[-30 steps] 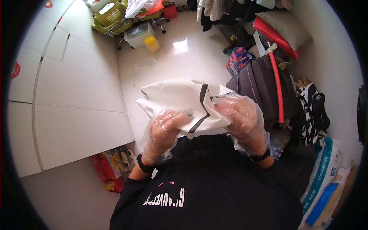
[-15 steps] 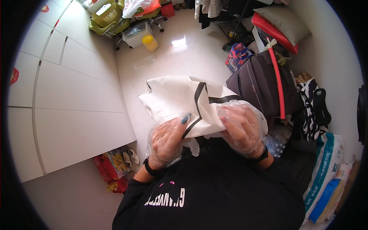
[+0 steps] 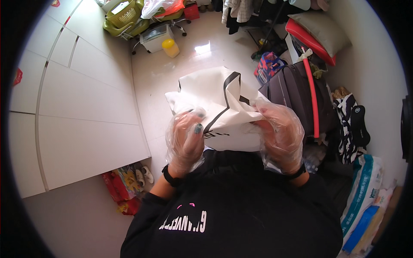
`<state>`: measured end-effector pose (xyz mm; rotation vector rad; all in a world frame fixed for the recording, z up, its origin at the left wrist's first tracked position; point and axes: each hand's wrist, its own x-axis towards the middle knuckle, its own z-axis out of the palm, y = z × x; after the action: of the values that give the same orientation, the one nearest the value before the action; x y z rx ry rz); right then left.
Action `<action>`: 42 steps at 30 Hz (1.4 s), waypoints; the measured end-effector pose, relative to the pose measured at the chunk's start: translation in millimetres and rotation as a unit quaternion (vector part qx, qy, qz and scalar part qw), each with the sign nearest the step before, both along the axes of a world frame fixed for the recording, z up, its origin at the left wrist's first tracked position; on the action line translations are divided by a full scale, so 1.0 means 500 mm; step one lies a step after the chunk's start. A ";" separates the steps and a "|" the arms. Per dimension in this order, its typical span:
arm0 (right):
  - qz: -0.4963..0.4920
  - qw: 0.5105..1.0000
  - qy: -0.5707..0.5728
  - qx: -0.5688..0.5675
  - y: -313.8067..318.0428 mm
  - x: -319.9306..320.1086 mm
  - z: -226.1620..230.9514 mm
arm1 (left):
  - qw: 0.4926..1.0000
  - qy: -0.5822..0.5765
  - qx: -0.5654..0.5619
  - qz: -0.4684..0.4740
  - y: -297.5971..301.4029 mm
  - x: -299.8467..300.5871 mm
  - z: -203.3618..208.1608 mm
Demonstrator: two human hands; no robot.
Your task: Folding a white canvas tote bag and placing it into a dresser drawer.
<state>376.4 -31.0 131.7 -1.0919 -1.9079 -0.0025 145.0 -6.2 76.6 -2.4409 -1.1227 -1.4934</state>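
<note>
Between my hands is a white bag (image 3: 206,92) with black edging, its sides creased and partly folded. My left hand (image 3: 187,133), in a clear plastic glove, grips the bag's near left edge with thumb and fingers. On the other side my right hand (image 3: 282,131), gloved the same way, has its fingers closed on the near right edge. Dark lettering shows on the panel that faces my body. The right fingertips are partly hidden behind the bag's material.
White cabinets (image 3: 86,120) line the left side. A dark suitcase (image 3: 294,94) with a red strip (image 3: 312,99) stands at right, near cushions (image 3: 320,32). Beyond the bag are a yellow-lidded container (image 3: 170,48), a clear storage box (image 3: 155,38) and a green chair (image 3: 124,21).
The bag has lifted and tilted, so more of its near panel with lettering shows. My left fingers have shifted along its edge, and my right hand has turned and moved slightly up.
</note>
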 end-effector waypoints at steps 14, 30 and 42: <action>0.075 0.972 -0.208 0.084 0.012 0.035 0.058 | 0.990 -0.005 -0.011 -0.137 0.052 -0.013 0.124; 0.090 0.992 -0.090 -0.003 0.025 0.007 0.066 | 0.987 -0.043 0.155 -0.028 0.046 0.014 0.018; 0.066 0.995 -0.058 -0.043 0.025 0.026 0.076 | 0.984 -0.145 0.042 -0.096 0.059 0.035 0.075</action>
<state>389.5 -18.4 169.5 -1.0401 -2.0986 0.0915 162.2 23.2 114.3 -2.3880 -0.8577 -1.9617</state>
